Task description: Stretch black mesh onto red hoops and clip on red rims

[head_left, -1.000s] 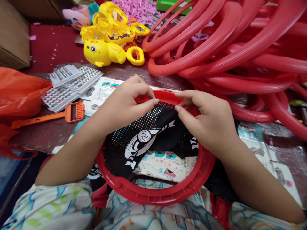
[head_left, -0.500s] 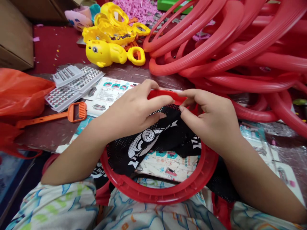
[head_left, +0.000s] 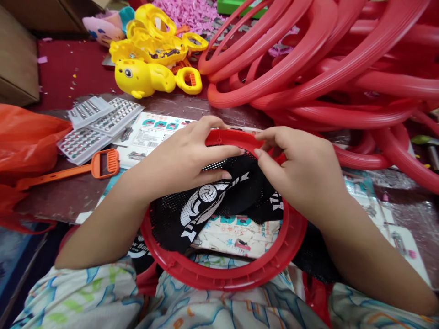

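A red plastic ring (head_left: 219, 276) lies flat in front of me, its near edge over my lap. Black mesh fabric (head_left: 236, 196) with a white ball print hangs inside it, bunched toward the far rim. My left hand (head_left: 195, 157) grips the far left rim, some fingers over the outside and the index finger across the mesh edge; its thumb is extended over the fabric. At the far right rim, my right hand (head_left: 291, 167) has thumb and index finger close together on the mesh edge. The right hand's other fingers are partly hidden.
Large red ribbed tubes (head_left: 308, 87) are piled at the right. Yellow toy shells (head_left: 144, 77) lie at the back. Plastic trays of small metal parts (head_left: 99, 123), an orange handle piece (head_left: 104, 163) and an orange bag (head_left: 30, 137) are at left. Printed cardboard (head_left: 151, 135) lies under the ring.
The whole view has shifted slightly, so the background sits a little further left. Both hands stay at the far rim; the left index finger and thumb have moved slightly left, away from the right hand.
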A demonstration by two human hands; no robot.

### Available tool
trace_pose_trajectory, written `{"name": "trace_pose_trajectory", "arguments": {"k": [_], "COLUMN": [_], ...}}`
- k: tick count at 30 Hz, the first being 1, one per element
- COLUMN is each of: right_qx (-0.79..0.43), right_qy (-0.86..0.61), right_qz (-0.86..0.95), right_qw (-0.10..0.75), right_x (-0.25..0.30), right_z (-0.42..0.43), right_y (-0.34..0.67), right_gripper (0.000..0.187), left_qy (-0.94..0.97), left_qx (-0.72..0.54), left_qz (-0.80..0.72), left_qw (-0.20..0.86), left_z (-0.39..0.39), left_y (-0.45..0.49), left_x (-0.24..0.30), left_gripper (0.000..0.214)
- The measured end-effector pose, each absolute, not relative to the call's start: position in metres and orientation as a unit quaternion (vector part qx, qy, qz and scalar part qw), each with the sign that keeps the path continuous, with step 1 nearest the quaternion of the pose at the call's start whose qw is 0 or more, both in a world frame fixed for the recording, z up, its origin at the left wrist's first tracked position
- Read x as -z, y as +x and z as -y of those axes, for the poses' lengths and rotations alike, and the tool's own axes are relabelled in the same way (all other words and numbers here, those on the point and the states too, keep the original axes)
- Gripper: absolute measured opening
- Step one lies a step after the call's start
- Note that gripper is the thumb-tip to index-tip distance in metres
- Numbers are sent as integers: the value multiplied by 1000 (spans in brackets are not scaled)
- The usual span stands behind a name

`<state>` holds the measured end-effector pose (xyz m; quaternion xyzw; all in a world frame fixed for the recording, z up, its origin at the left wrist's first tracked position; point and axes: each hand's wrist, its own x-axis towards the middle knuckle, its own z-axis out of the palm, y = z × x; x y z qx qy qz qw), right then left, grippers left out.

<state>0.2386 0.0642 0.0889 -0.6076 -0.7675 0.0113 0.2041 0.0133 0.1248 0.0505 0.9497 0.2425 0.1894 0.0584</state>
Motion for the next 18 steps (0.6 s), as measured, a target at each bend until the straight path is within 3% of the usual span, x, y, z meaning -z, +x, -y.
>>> {"name": "trace_pose_trajectory", "arguments": {"k": [2, 6, 8, 13, 16, 18], "right_qx": [-22, -145, -151, -134, -153, -147], "right_qy": [-612, -574, -569, -581, -560, -556], "right_qz": [776, 805, 803, 798, 812, 818], "right_qw": [153, -49, -97, -87, -55, 11], "right_x": [-96, -101, -97, -89, -92, -95], "right_z": [-56, -38, -33, -37, -43, -47], "right_y": [234, 221, 215, 212, 217, 222], "right_gripper": [13, 15, 24, 51, 40, 28], "left_qy": [943, 925, 911, 891, 881, 873], "left_qx": [-191, -205, -225, -267, -280, -277], "left_qz": [-260, -293, -312, -332, -351, -372], "left_qw": [79, 125, 147, 154, 145, 148], "left_z": [-126, -132, -135, -140, -143, -145], "left_y": [11, 6, 6, 10, 12, 11], "left_x": [-51, -50, -49, -48, -51, -55], "left_gripper": [39, 37, 36, 34, 33, 33]}}
